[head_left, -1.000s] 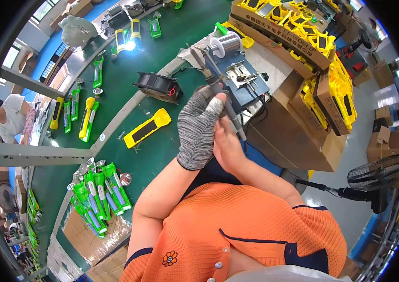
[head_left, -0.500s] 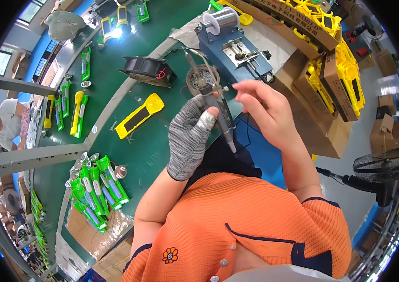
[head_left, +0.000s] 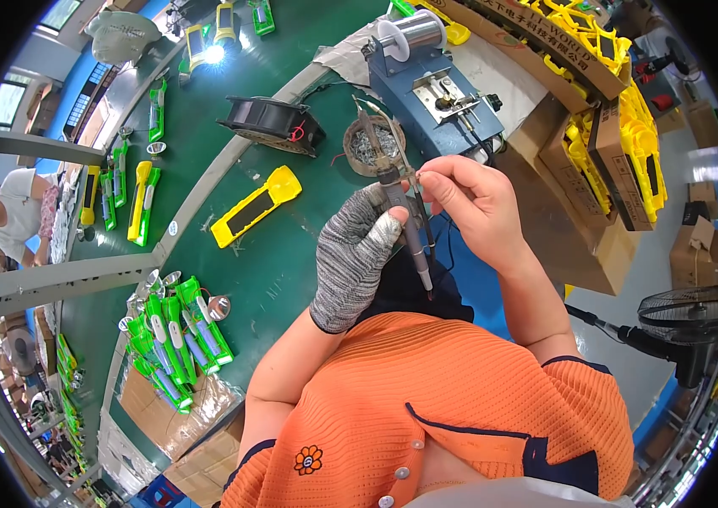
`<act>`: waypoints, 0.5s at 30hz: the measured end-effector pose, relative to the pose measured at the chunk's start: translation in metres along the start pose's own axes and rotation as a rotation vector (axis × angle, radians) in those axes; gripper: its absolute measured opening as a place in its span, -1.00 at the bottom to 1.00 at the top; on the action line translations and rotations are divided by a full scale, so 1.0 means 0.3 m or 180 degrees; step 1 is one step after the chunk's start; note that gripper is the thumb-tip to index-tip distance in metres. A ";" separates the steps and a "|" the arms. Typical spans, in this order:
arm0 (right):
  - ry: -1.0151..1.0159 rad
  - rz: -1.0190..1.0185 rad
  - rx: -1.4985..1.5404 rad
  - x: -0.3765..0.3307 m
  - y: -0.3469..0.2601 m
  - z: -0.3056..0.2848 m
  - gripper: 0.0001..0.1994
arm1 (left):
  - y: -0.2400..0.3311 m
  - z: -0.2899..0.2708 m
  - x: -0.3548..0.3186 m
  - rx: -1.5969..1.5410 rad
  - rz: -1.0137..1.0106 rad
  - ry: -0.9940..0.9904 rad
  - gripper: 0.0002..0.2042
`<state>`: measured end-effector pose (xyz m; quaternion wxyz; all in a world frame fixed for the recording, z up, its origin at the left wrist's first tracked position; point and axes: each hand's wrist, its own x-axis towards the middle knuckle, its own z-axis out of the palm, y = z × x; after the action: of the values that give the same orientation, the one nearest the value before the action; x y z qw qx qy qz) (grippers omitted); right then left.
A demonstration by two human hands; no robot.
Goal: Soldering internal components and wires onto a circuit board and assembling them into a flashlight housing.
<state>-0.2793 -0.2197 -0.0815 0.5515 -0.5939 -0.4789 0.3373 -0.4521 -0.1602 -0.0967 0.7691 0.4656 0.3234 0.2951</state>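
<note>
Both hands rose; left hand [head_left: 357, 254] fingers clamp soldering iron [head_left: 401, 212], right hand [head_left: 470, 203] fingers pinch wire [head_left: 393, 135].

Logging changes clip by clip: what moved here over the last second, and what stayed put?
The right hand came off the gloved left hand, swung out to the right, then came back to pinch something thin near the soldering iron. The left hand kept gripping the iron. The yellow casing, black fan and blue box stayed on the green table.
</note>
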 end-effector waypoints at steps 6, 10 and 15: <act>0.0016 0.0002 0.0111 0.008 0.014 0.007 -0.84 | 0.005 -0.004 0.004 -0.0009 -0.0075 0.0021 -0.71; 0.0034 0.0077 0.0296 0.010 0.016 0.018 -0.84 | 0.010 -0.011 0.003 0.0184 -0.0031 0.0065 -0.71; 0.0013 0.0020 0.0502 0.027 0.027 0.020 -0.83 | -0.008 -0.012 0.013 0.0210 0.0183 0.0085 -0.71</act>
<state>-0.2808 -0.2095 -0.0895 0.5965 -0.5508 -0.4478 0.3745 -0.4521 -0.1562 -0.1010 0.7401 0.4958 0.3297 0.3124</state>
